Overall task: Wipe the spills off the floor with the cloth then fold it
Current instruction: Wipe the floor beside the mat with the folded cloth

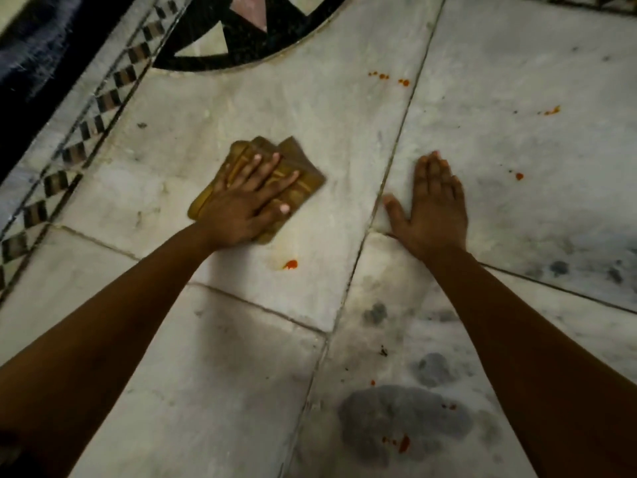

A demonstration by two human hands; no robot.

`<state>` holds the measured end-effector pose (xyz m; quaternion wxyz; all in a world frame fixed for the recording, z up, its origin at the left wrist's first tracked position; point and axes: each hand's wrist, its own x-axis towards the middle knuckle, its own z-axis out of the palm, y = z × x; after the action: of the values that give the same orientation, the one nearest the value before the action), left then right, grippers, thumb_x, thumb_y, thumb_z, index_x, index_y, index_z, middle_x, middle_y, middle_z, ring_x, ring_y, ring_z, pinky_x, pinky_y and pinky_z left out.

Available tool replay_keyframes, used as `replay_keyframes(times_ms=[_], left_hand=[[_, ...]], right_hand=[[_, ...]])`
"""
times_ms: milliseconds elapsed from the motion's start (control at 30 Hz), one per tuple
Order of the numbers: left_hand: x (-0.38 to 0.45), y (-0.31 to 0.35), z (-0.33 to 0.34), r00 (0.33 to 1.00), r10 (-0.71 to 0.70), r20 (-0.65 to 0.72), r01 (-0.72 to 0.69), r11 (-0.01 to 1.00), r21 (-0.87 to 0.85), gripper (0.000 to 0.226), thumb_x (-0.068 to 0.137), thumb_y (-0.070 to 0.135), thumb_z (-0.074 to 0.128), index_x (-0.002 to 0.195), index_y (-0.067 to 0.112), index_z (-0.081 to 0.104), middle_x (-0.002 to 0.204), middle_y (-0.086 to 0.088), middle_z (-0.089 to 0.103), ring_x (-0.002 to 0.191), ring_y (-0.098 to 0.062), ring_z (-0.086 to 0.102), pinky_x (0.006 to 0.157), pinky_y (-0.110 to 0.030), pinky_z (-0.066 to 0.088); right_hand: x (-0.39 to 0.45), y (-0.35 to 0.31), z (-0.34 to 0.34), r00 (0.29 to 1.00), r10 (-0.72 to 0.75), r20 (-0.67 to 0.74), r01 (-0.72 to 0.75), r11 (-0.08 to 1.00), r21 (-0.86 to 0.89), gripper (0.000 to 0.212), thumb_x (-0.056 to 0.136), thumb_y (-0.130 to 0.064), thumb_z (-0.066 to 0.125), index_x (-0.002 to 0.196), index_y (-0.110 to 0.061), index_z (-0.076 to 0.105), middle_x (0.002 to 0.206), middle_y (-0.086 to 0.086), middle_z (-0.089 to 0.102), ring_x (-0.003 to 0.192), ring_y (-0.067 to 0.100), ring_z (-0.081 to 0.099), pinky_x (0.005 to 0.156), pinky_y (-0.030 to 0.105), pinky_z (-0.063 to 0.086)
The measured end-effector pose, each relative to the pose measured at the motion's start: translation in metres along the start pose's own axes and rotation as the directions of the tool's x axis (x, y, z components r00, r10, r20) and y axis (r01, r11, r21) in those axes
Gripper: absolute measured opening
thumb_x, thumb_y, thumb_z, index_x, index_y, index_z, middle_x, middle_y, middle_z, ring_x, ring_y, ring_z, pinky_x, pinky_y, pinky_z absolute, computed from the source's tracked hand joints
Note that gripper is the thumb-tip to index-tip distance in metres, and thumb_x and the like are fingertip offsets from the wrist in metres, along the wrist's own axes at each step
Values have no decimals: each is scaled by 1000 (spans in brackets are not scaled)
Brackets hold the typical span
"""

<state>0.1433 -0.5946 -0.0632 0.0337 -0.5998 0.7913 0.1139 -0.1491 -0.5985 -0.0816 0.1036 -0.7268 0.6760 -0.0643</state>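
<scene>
A folded mustard-yellow cloth (294, 160) lies on the white marble floor (241, 374). My left hand (248, 205) presses flat on top of it, fingers spread. My right hand (436, 208) rests flat on the bare floor to the right, holding nothing. An orange-red spill (290, 264) with a faint smear sits just below the cloth. More orange drops lie at the top centre (384, 76), upper right (552, 111), right (519, 176) and bottom centre (403, 443).
A black and pink inlaid circle (248, 36) and a checkered border strip (86, 132) mark the floor at the top left. Dark grey patches (403, 419) stain the tiles at the bottom right. Tile joints run diagonally between my hands.
</scene>
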Motion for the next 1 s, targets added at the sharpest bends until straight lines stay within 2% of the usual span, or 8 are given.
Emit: replay_keyframes(times_ms=[100, 200, 300, 433, 567, 667, 800, 1000], left_hand=[[58, -2, -10, 980, -195, -29, 193, 979, -72, 54, 93, 59, 17, 143, 48, 0, 158, 6, -6, 145, -20, -8, 111, -52, -7], [135, 14, -20, 970, -241, -40, 238, 969, -66, 60, 93, 59, 11, 147, 38, -3, 158, -4, -10, 144, -27, -12, 114, -51, -12], [200, 45, -33, 960, -279, -14, 275, 953, -124, 55, 96, 56, 14, 147, 40, 0, 158, -1, -8, 144, -29, -11, 113, -54, -12], [221, 100, -35, 989, -143, -30, 139, 985, -103, 51, 98, 52, 15, 147, 41, 5, 159, 2, -4, 145, -26, -9, 111, -59, -8], [183, 88, -25, 999, 19, -44, -21, 998, -55, 47, 99, 48, 19, 145, 44, 11, 159, 6, 1, 145, -21, -4, 112, -57, -5], [194, 75, -28, 997, -70, -36, 67, 994, -86, 47, 98, 49, 19, 145, 45, 13, 159, 7, 1, 145, -22, -5, 113, -55, -4], [241, 115, -36, 982, -188, -16, 183, 971, -152, 49, 98, 50, 19, 146, 43, 13, 159, 4, -3, 145, -26, -9, 112, -57, -10], [179, 105, -15, 994, 80, -72, -85, 994, -73, 48, 95, 52, 18, 143, 48, 18, 158, 9, 6, 145, -20, -2, 114, -53, -5]], right_hand=[[10, 14, -3, 996, 89, -33, -90, 996, -25, 82, 92, -58, 30, 149, -6, 3, 158, 14, 1, 146, 26, 4, 118, 41, 0], [14, 14, -1, 997, 72, -32, -73, 997, -32, 85, 87, -62, 22, 149, -7, 3, 158, 13, 2, 146, 26, 4, 117, 42, -1], [14, 15, 1, 996, 77, -43, -78, 997, -21, 85, 86, -62, 22, 149, -8, 4, 158, 12, 4, 146, 25, 5, 117, 42, -1], [14, 16, 1, 995, 84, -49, -86, 996, -30, 85, 86, -62, 22, 149, -9, 5, 158, 12, 5, 146, 24, 5, 117, 42, 0], [14, 14, -2, 995, 92, -30, -93, 995, -22, 85, 86, -62, 23, 150, -8, 5, 158, 12, 4, 146, 24, 4, 118, 42, 0], [14, 14, -2, 995, 98, -30, -98, 995, -17, 85, 86, -63, 21, 149, -9, 2, 158, 11, 2, 146, 23, 2, 118, 41, -2], [14, 14, -1, 994, 98, -37, -98, 995, -1, 85, 86, -63, 21, 149, -9, 3, 158, 11, 3, 146, 23, 2, 118, 40, -2], [14, 13, -2, 995, 96, -37, -95, 995, 4, 85, 86, -62, 23, 149, -8, 5, 158, 12, 5, 146, 24, 4, 117, 41, -2]])
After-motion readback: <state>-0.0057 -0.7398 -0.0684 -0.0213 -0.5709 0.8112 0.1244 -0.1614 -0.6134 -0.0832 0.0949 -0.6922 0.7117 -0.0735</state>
